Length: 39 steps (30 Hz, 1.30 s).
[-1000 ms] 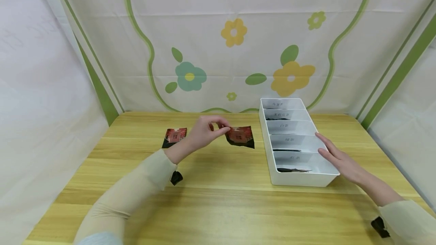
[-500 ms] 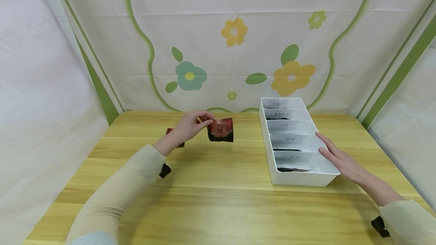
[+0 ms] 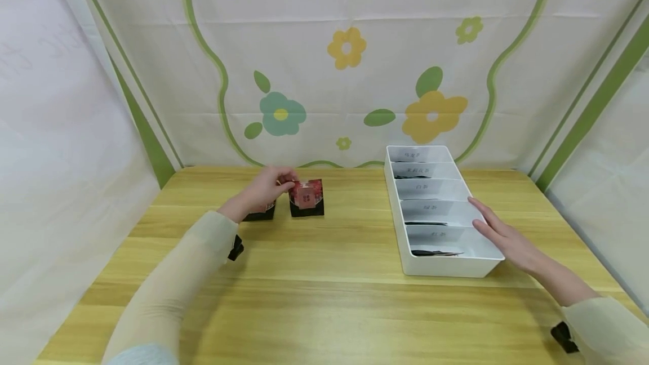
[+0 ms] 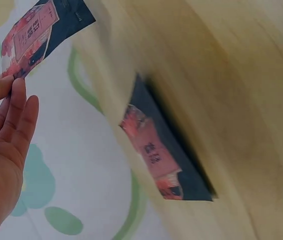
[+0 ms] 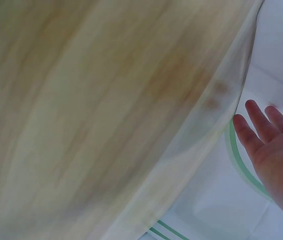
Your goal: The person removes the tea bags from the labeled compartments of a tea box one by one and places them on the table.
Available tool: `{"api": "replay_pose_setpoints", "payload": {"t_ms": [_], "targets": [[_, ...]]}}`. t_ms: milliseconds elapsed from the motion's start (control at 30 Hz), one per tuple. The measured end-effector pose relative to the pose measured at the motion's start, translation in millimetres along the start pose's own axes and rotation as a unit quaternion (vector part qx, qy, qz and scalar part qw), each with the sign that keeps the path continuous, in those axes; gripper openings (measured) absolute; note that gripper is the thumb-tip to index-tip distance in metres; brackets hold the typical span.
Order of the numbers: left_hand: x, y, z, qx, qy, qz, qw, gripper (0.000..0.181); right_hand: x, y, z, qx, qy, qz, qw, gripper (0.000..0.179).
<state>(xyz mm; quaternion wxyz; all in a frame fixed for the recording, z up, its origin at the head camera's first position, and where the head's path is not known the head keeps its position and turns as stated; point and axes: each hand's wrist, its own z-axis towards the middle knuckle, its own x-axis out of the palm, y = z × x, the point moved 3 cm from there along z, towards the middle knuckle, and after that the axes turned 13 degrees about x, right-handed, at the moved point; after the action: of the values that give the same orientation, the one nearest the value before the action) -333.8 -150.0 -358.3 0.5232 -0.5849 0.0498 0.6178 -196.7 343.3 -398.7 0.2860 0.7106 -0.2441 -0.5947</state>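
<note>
My left hand (image 3: 263, 189) pinches the top left corner of a red and black tea sachet (image 3: 306, 198) between thumb and fingers. The left wrist view shows this held sachet (image 4: 39, 32) at the upper left. A second, similar sachet (image 4: 154, 150) lies on the table; in the head view my left hand partly covers it. On the right stands a white divided box (image 3: 446, 267) with handwritten labels. My right hand (image 3: 509, 241) rests at the box's right rim, fingers extended and holding nothing. Its fingers also show in the right wrist view.
Dark sachets (image 3: 431, 253) lie in the box's front compartment, and more dark edges show in others. The wooden table (image 3: 324, 320) ends at a white cloth backdrop (image 3: 314, 10) with printed flowers. Cloth walls stand at both sides.
My left hand has carried the pinched sachet leftward, from near the box to beside the other sachet, which it now partly covers. My right hand stays at the box.
</note>
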Motion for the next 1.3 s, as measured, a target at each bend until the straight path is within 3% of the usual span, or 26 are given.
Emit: {"api": "replay_pose_setpoints", "payload": {"t_ms": [100,333,600,733,933,1300], "targets": [[3.6,10.5,-2.1,-0.006,0.014,0.015,0.9998,0.013,1,0,0.5,-0.002,0.003,0.005,1.0000,0.059],[11.5,33.5,0.3,-0.012,0.014,0.050,0.9986,0.013,1,-1,0.8,-0.005,0.003,0.016,0.9999,0.059],[20.3,59.3,3.9,-0.028,0.043,0.087,0.9949,0.010,4,-2,1.2,-0.003,0.011,0.014,0.9998,0.059],[22.5,68.5,3.7,-0.042,0.047,0.089,0.9941,0.009,4,-2,1.7,-0.005,0.010,0.018,0.9998,0.059],[23.5,74.4,4.4,-0.059,0.043,0.088,0.9934,0.008,3,-2,1.5,-0.005,0.008,0.018,0.9998,0.058],[24.6,71.0,3.9,-0.088,0.041,0.107,0.9895,0.008,2,-1,-0.4,0.002,0.002,0.007,1.0000,0.057]]}}
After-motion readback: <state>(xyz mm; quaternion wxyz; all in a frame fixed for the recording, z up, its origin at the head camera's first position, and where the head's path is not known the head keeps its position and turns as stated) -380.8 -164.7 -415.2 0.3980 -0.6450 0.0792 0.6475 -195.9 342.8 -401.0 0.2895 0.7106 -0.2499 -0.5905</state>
